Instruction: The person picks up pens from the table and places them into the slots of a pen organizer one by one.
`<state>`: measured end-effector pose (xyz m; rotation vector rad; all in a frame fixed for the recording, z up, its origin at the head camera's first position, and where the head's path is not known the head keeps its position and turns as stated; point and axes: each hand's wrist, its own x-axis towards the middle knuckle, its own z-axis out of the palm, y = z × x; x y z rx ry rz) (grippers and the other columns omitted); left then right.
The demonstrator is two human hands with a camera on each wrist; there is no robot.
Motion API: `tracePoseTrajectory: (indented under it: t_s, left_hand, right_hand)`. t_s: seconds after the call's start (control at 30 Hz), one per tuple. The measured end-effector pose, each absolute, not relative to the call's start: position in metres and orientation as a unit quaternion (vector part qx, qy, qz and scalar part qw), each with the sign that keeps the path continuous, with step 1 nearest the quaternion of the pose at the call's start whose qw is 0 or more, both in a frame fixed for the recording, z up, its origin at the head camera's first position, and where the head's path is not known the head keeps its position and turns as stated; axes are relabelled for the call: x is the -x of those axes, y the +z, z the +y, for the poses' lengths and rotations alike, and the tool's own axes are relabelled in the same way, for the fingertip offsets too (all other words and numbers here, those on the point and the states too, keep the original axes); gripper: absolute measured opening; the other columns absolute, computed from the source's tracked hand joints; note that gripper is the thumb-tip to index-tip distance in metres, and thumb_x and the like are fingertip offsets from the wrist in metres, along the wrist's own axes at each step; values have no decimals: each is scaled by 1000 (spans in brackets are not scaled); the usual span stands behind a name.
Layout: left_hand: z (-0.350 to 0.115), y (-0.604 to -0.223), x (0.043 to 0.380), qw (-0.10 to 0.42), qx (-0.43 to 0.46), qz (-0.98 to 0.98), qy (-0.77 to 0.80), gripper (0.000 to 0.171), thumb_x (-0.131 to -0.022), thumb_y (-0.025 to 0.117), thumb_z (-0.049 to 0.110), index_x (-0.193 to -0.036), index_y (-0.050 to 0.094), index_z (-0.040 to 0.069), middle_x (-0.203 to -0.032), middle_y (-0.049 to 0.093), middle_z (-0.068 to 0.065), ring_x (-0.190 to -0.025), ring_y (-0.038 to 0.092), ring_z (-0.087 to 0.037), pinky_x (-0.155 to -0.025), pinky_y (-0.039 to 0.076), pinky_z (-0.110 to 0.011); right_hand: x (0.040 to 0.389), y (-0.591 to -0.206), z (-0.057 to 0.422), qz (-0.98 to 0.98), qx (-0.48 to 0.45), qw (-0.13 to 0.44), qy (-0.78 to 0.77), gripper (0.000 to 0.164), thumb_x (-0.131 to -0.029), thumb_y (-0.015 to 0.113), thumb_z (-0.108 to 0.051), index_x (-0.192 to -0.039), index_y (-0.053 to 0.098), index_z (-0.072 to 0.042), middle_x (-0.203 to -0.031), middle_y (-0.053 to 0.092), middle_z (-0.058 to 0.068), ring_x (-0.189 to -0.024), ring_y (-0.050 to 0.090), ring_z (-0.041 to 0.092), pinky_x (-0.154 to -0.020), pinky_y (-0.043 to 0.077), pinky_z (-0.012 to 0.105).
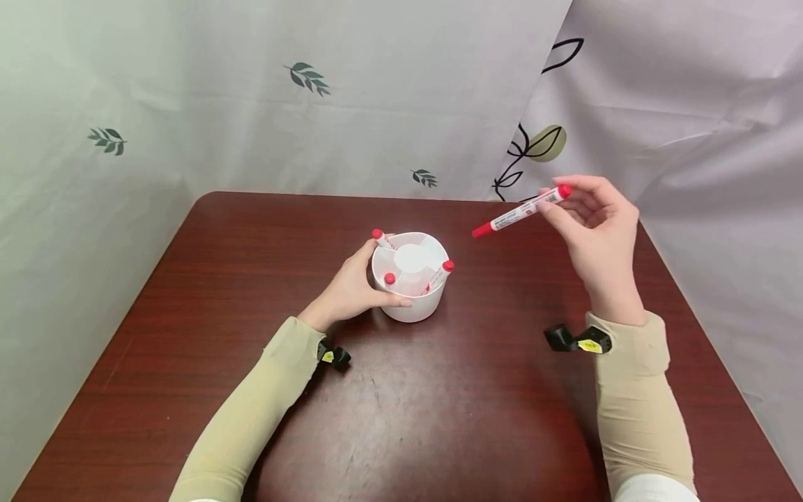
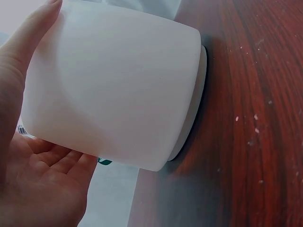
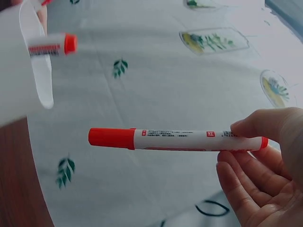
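A white round pen holder (image 1: 410, 307) with inner compartments stands on the table, and my left hand (image 1: 351, 289) grips its left side, thumb across the front. Three red-ended white markers stand in it: one at the back left (image 1: 378, 235), one at the front left (image 1: 389, 279), one leaning at the right rim (image 1: 442, 275). To the right of the holder, raised above the table, my right hand (image 1: 599, 230) pinches another marker (image 3: 180, 139) near its red tail end. Its red cap points left and down toward the holder, apart from it. In the left wrist view the holder's plain wall (image 2: 113, 85) fills the middle.
The dark brown wooden table (image 1: 439, 418) runs under both arms. Behind it hangs a pale curtain (image 1: 376, 104) with leaf prints. Small black devices are strapped at the left wrist (image 1: 335, 357) and the right wrist (image 1: 564, 338).
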<state>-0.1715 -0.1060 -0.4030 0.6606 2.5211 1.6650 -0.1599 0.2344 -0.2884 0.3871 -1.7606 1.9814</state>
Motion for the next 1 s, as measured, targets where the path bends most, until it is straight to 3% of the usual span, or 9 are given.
tracePoseTrajectory:
  t_s: [0.13, 0.37, 0.53, 0.6, 0.83, 1.0]
  left_hand:
    - [-105, -402, 171, 26, -210, 816, 539, 98, -63, 100, 33, -146, 46, 28, -129, 59, 9, -117, 55, -10, -102, 43, -40]
    - [-101, -373, 155, 42, -208, 810, 547, 95, -68, 98, 18, -147, 46, 10, -130, 60, -2, -118, 55, -16, -104, 42, -42]
    - [-100, -362, 149, 46, -209, 811, 544, 92, -70, 96, 16, -146, 45, 6, -130, 60, -4, -118, 55, -18, -103, 43, -42]
    - [-100, -361, 148, 47, -208, 812, 543, 92, -70, 96, 16, -146, 45, 6, -131, 60, -5, -117, 55, -19, -103, 43, -43]
    - [-105, -401, 169, 29, -211, 816, 537, 98, -64, 99, 40, -146, 46, 26, -128, 59, 10, -116, 55, -9, -101, 44, -39]
    - [-106, -401, 170, 26, -212, 816, 538, 99, -64, 99, 39, -146, 46, 26, -128, 60, 10, -116, 55, -9, -102, 44, -39]
  right_hand:
    - [162, -291, 222, -643, -154, 211, 720, 35, -81, 77, 14, -115, 68, 11, -99, 74, 17, -89, 69, 26, -81, 56, 25]
    - [166, -295, 206, -663, -177, 190, 702, 33, -83, 76, 13, -115, 71, 6, -100, 74, 15, -89, 69, 24, -81, 56, 26]
    - [160, -290, 192, -689, -183, 175, 679, 29, -86, 74, 11, -114, 72, 5, -99, 74, 14, -89, 69, 22, -81, 56, 25]
    - [156, -287, 186, -700, -183, 170, 669, 28, -87, 73, 11, -114, 72, 4, -99, 74, 14, -89, 69, 21, -82, 56, 25]
    - [166, -299, 180, -737, -171, 145, 637, 29, -88, 74, 8, -116, 72, 2, -101, 73, 13, -90, 69, 19, -82, 56, 25]
    - [180, -316, 181, -766, -163, 114, 612, 31, -90, 78, -4, -120, 73, -6, -105, 73, 9, -93, 69, 20, -83, 56, 27]
